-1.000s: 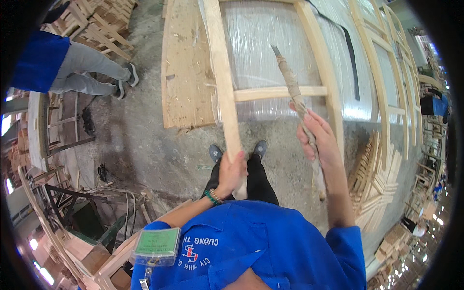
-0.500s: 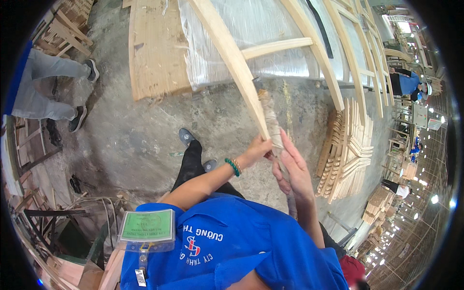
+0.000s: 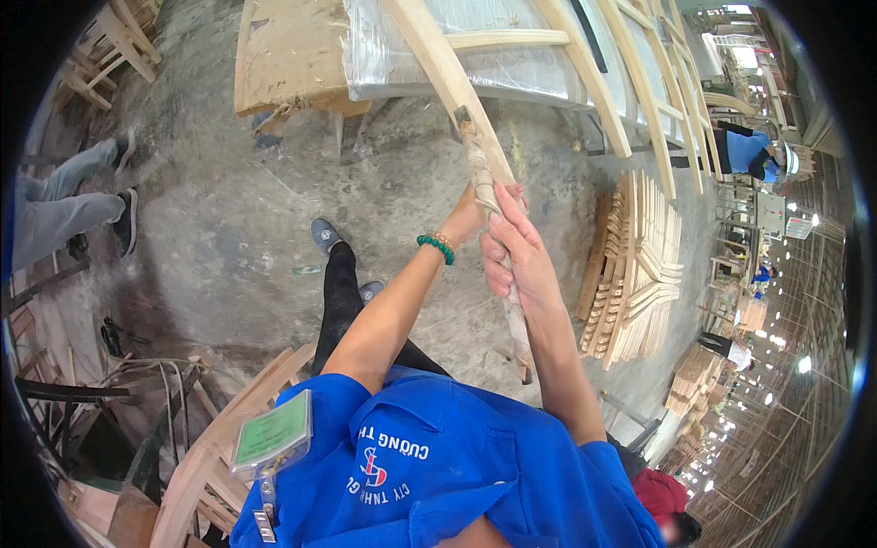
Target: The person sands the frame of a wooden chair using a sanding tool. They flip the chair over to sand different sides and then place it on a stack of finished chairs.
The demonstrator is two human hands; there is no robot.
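Observation:
A long, pale curved wooden leg [image 3: 446, 73] slopes down toward me from a wooden frame. Near the leg's lower end is my left hand [image 3: 466, 216], its fingers closed round the wood and partly hidden. My right hand [image 3: 523, 251] is wrapped round a thin stick bound in pale cloth or tape [image 3: 476, 164]. The stick lies slantwise against the leg, its dark upper tip [image 3: 461, 116] touching or nearly touching the wood. Its lower end [image 3: 524, 365] sticks out below my right hand.
Plastic-wrapped goods [image 3: 521, 68] and a cardboard sheet [image 3: 288, 59] lie beyond the frame. Stacked curved wooden parts [image 3: 635, 274] stand on the floor at right. A person in grey trousers [image 3: 68, 219] is at far left. Wooden pieces [image 3: 196, 466] lie at lower left.
Both hands have moved farther from me and slightly left. The wrapped stick has shifted from the leg's right side to across its left edge. The person at left has stepped farther left.

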